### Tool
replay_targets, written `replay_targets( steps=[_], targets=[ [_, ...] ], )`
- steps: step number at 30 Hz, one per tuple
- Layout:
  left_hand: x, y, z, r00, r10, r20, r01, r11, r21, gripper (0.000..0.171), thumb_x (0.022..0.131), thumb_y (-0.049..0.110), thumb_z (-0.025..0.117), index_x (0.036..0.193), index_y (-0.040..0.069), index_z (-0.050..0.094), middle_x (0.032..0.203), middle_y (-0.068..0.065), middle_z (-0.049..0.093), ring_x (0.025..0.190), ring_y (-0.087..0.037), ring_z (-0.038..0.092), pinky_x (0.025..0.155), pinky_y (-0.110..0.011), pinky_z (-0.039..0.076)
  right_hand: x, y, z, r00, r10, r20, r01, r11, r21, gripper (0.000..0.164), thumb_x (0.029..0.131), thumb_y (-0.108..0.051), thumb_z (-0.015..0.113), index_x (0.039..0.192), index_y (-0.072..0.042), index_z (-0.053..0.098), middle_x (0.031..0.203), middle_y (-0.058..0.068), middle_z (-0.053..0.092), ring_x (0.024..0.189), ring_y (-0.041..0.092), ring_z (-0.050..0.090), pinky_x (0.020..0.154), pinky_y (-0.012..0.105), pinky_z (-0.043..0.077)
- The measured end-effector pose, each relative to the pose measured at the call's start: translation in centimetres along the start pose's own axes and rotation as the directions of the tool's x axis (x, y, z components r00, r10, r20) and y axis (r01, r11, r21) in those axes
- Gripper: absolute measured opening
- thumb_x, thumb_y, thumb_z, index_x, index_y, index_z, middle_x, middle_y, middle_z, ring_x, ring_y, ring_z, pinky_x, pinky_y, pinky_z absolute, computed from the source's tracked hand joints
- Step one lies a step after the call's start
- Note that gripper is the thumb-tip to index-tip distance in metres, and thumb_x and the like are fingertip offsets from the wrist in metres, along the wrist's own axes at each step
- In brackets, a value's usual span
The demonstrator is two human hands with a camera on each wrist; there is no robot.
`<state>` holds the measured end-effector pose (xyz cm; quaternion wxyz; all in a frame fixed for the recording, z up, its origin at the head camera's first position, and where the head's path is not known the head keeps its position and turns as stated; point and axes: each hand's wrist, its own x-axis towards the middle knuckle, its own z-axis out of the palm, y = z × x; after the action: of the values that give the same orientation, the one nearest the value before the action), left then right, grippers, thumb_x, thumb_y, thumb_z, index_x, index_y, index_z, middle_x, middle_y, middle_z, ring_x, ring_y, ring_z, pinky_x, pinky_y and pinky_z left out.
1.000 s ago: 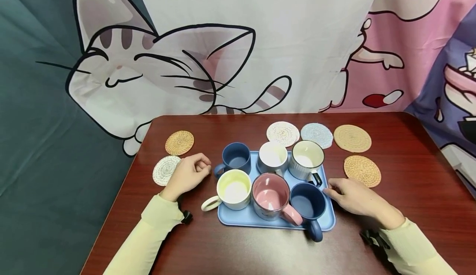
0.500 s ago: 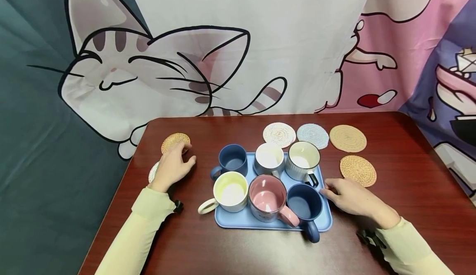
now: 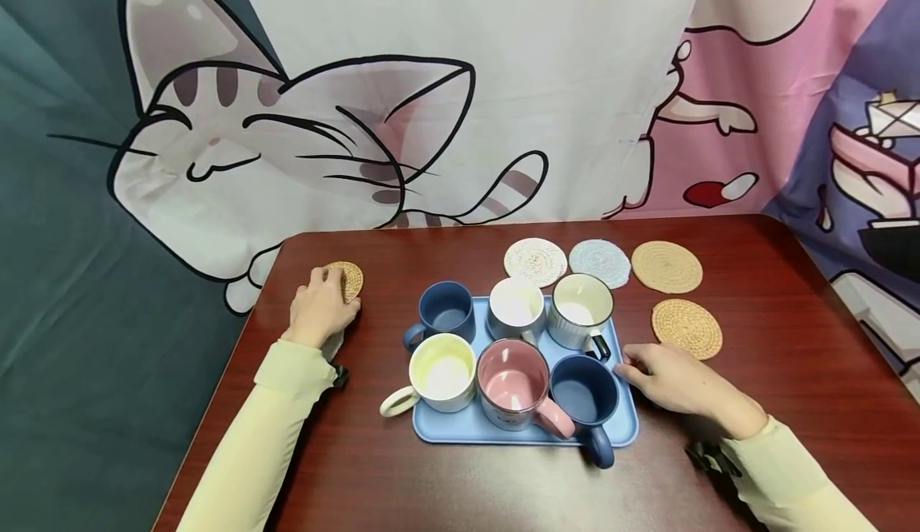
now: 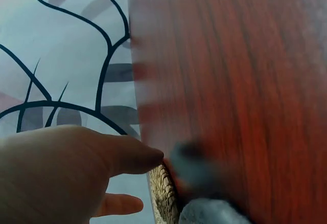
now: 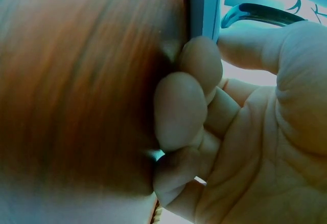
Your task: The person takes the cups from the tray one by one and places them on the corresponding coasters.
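Observation:
My left hand [image 3: 319,308] reaches over a tan woven coaster [image 3: 350,280] at the table's back left, fingertips at its edge. In the left wrist view the same coaster [image 4: 163,196] lies beside the extended fingers. A white coaster [image 3: 333,344] beneath the hand is mostly hidden. My right hand [image 3: 683,380] holds the right rim of a blue tray [image 3: 460,434] between thumb and curled fingers. The tray bears several mugs: a pink mug [image 3: 513,384], a cream mug [image 3: 442,372], a navy mug [image 3: 584,389], a blue mug [image 3: 446,312], a white-lined mug [image 3: 516,308] and a black-handled mug [image 3: 580,311].
Behind the tray lie a speckled white coaster [image 3: 535,260], a pale blue coaster [image 3: 600,263] and a tan coaster [image 3: 667,267]. Another woven coaster [image 3: 687,328] sits near my right hand. A printed cat curtain [image 3: 237,156] hangs behind the brown table [image 3: 402,492].
My left hand has moved left and back, from beside the blue mug to the tan coaster at the back left. The right hand keeps its place at the tray's rim. The view has shifted slightly.

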<state>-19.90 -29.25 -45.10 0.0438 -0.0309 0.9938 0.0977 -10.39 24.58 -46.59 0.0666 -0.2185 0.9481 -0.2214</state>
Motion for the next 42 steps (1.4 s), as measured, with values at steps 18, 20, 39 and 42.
replay_targets(
  steps=[18, 20, 39, 42],
  targets=[
    [0.6, -0.2, 0.5, 0.998, 0.059, -0.008, -0.059, 0.998, -0.035, 0.056, 0.096, 0.022, 0.062, 0.145, 0.0, 0.05, 0.153, -0.032, 0.039, 0.127, -0.063, 0.047, 0.107, -0.068, 0.041, 0.2, -0.2, -0.1, 1.0, 0.011, 0.013, -0.011, 1.0, 0.007, 0.039, 0.099, -0.027, 0.068, 0.068, -0.023, 0.046, 0.06, -0.016, 0.031, 0.055, -0.001, 0.031, 0.054, 0.021, 0.027],
    [0.7, 0.1, 0.6, 0.997, 0.073, -0.004, -0.073, 0.997, -0.033, 0.055, 0.096, 0.022, 0.062, 0.145, 0.0, 0.051, 0.153, -0.032, 0.039, 0.128, -0.063, 0.046, 0.108, -0.067, 0.041, 0.2, -0.3, -0.1, 1.0, 0.012, 0.015, -0.012, 1.0, 0.009, 0.038, 0.099, -0.027, 0.069, 0.068, -0.023, 0.047, 0.06, -0.016, 0.032, 0.055, -0.001, 0.031, 0.054, 0.021, 0.027],
    [1.6, 4.6, 1.7, 0.982, 0.183, -0.056, -0.185, 0.982, -0.031, 0.052, 0.095, 0.026, 0.069, 0.142, 0.007, 0.06, 0.152, -0.024, 0.049, 0.129, -0.053, 0.052, 0.111, -0.061, 0.044, 0.1, -0.1, -0.2, 1.0, 0.007, 0.011, -0.007, 1.0, 0.018, 0.039, 0.099, -0.024, 0.069, 0.068, -0.023, 0.046, 0.061, -0.016, 0.031, 0.055, -0.002, 0.03, 0.054, 0.02, 0.025],
    [1.7, 5.3, 1.9, 0.973, 0.219, -0.068, -0.221, 0.975, -0.028, 0.051, 0.094, 0.026, 0.07, 0.141, 0.007, 0.061, 0.151, -0.024, 0.051, 0.129, -0.052, 0.054, 0.11, -0.06, 0.045, 0.0, -0.1, -0.2, 1.0, 0.007, 0.01, -0.007, 1.0, 0.013, 0.039, 0.099, -0.025, 0.069, 0.068, -0.023, 0.046, 0.06, -0.016, 0.031, 0.055, -0.002, 0.03, 0.054, 0.02, 0.025]
  ],
)
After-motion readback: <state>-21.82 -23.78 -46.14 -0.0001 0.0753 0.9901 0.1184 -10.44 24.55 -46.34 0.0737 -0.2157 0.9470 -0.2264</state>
